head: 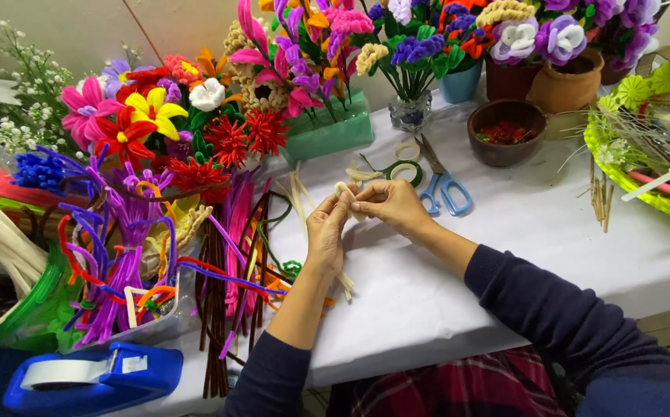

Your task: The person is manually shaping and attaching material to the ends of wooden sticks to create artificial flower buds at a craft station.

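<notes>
Fingertips of my left hand (327, 224) and right hand (387, 202) pinch together a cream pipe cleaner (344, 191) just above the white tabletop (520, 224), so I judge short, tight twists keep the small loop neat.

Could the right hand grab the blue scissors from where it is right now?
Probably yes. The scissors lie flat on the white table just past the right hand, with nothing between them. But that hand and the left hand are both pinching a cream pipe cleaner, so it would have to let go first.
</notes>
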